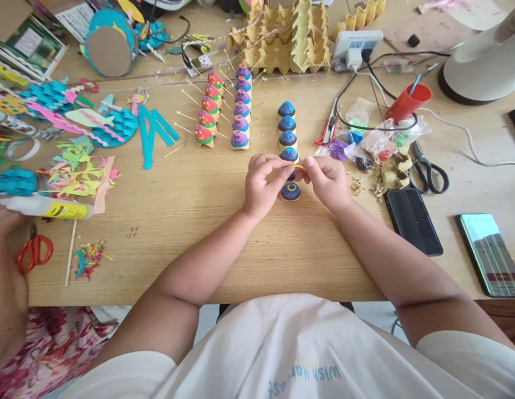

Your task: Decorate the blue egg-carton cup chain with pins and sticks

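The left hand [263, 183] and the right hand [327, 180] meet over the middle of the wooden table [224, 244], fingers curled. Between their fingertips they pinch a thin yellow strip [299, 166] — each hand is closed on one end of it. Just under the hands, partly hidden by them, lies a dark blue cone with a yellow ring [290, 191]; it is the nearest piece of a row of blue cones [287, 130] that runs away from the person.

To the left stand two more rows, purple cones [241, 108] and red-green cones [208, 111] with sticks in them. Right of the hands are small plastic bags [365, 144], black scissors [427, 172], a red cup [407, 102] and two phones [413, 221] lying flat. On the far left are coloured paper scraps [80, 172], a glue bottle [45, 208] and red scissors [34, 250]. Yellow egg cartons [282, 39] lie at the far edge — beside them a power strip [359, 47].
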Demonstrator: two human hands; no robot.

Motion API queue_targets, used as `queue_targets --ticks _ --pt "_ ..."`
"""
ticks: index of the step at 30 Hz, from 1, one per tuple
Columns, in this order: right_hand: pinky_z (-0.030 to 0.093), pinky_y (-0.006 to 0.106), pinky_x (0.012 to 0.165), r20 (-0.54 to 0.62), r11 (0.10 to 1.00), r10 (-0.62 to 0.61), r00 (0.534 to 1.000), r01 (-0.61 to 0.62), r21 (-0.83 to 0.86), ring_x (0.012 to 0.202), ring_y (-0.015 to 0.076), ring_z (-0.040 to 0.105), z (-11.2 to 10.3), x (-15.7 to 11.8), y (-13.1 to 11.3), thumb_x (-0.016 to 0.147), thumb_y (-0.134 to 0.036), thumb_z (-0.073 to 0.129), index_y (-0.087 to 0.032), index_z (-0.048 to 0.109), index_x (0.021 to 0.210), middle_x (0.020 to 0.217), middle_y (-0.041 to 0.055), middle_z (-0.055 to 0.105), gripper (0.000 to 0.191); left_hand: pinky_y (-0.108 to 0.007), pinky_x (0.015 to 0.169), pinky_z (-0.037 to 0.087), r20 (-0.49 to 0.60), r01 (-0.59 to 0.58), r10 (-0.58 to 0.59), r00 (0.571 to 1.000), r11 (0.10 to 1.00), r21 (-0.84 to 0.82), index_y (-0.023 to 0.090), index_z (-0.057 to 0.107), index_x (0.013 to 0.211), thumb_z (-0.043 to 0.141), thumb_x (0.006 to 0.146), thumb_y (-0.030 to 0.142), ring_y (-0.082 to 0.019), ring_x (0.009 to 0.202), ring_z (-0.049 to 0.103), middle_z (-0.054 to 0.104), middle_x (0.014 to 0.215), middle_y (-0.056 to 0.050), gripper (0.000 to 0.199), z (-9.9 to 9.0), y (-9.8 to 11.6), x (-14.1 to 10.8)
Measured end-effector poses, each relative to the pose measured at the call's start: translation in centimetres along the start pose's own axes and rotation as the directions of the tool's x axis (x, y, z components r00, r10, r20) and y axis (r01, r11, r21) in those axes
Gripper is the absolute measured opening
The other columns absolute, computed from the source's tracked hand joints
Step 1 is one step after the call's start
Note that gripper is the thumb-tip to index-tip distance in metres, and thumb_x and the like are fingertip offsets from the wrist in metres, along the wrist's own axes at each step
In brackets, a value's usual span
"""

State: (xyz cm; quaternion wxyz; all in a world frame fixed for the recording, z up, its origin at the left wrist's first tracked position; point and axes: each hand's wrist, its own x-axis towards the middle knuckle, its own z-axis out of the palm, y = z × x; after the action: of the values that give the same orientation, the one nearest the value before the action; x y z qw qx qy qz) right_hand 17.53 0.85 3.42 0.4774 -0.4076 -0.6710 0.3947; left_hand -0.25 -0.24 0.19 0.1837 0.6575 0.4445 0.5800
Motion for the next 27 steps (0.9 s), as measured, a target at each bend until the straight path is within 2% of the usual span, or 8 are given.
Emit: queue_targets --ticks 2,4,7,10,14,17,27 --pt "0.044 0.027 0.056 0.008 1.000 0.009 1.000 -0.009 0.012 0.056 0.0103 0.053 -0.1 -0.1 0.1 0.098 -0.084 0.049 -0.020 0.076 0.069 0.059 0.0010 0.065 0.075 -0.039 0.100 0.054 -0.014 0.017 -0.017 1.000 1.000 -0.006 0.030 0.082 0.096 0.070 0.098 0.059 -0.019 0.102 0.071 0.078 0.098 -0.003 0.031 0.0 -0.1 0.0" --pt "0.048 0.027 0.060 0.016 0.999 -0.004 1.000 0.003 0.048 0.059 0.0109 0.057 -0.1 0.0 0.4 0.100 -0.083 0.048 -0.021 0.081 0.083 0.064 0.0009 0.068 0.072 -0.039 0.100 0.054 -0.030 0.022 -0.023 0.999 1.000 -0.016 0.030 0.081 0.094 0.070 0.098 0.058 -0.019 0.102 0.071 0.078 0.097 -0.003 0.031 0.0 -0.1 0.0" --pt "0.055 0.028 0.068 0.036 0.993 -0.048 0.998 0.044 0.109 0.069 0.0123 0.065 0.0 0.1 1.1 0.092 -0.079 0.067 -0.024 0.083 0.110 0.083 0.0017 0.078 0.060 -0.039 0.098 0.054 -0.042 0.036 -0.037 0.998 0.999 -0.026 0.030 0.080 0.091 0.070 0.097 0.060 -0.019 0.101 0.071 0.078 0.095 -0.002 0.032 0.0 -0.3 -0.1" --pt "0.058 0.029 0.070 0.066 0.989 -0.054 0.996 0.044 0.144 0.076 0.0145 0.070 0.2 0.2 1.9 0.077 -0.071 0.087 -0.026 0.082 0.119 0.096 0.0035 0.082 0.061 -0.039 0.098 0.054 -0.040 0.058 -0.059 0.997 0.997 -0.041 0.029 0.079 0.090 0.069 0.097 0.062 -0.019 0.100 0.071 0.077 0.094 -0.002 0.035 0.1 -0.4 -0.1" --pt "0.060 0.031 0.074 0.038 0.982 -0.036 0.999 0.028 0.187 0.079 0.0154 0.073 0.6 0.1 2.2 0.082 -0.065 0.086 -0.025 0.084 0.107 0.098 0.0045 0.083 0.047 -0.039 0.099 0.053 -0.029 0.067 -0.069 0.997 0.996 -0.063 0.028 0.078 0.087 0.068 0.096 0.065 -0.019 0.099 0.071 0.077 0.092 -0.002 0.039 0.1 -0.4 0.0" --pt "0.059 0.030 0.073 0.027 0.980 -0.036 0.999 0.030 0.196 0.078 0.0149 0.074 0.6 0.1 1.8 0.085 -0.062 0.085 -0.024 0.084 0.098 0.092 0.0041 0.083 0.040 -0.039 0.099 0.053 -0.029 0.049 -0.051 0.998 0.997 -0.068 0.028 0.076 0.084 0.068 0.097 0.064 -0.018 0.098 0.071 0.077 0.091 -0.001 0.039 0.1 -0.2 0.0" --pt "0.051 0.027 0.063 0.039 0.995 -0.058 0.998 0.055 0.088 0.066 0.0127 0.064 0.1 0.2 0.2 0.088 -0.075 0.075 -0.022 0.076 0.073 0.072 0.0020 0.076 0.055 -0.040 0.099 0.052 0.015 0.052 -0.051 0.999 0.997 -0.060 0.027 0.075 0.076 0.059 0.100 0.068 -0.017 0.098 0.070 0.075 0.091 -0.001 0.050 0.2 0.1 -0.1"
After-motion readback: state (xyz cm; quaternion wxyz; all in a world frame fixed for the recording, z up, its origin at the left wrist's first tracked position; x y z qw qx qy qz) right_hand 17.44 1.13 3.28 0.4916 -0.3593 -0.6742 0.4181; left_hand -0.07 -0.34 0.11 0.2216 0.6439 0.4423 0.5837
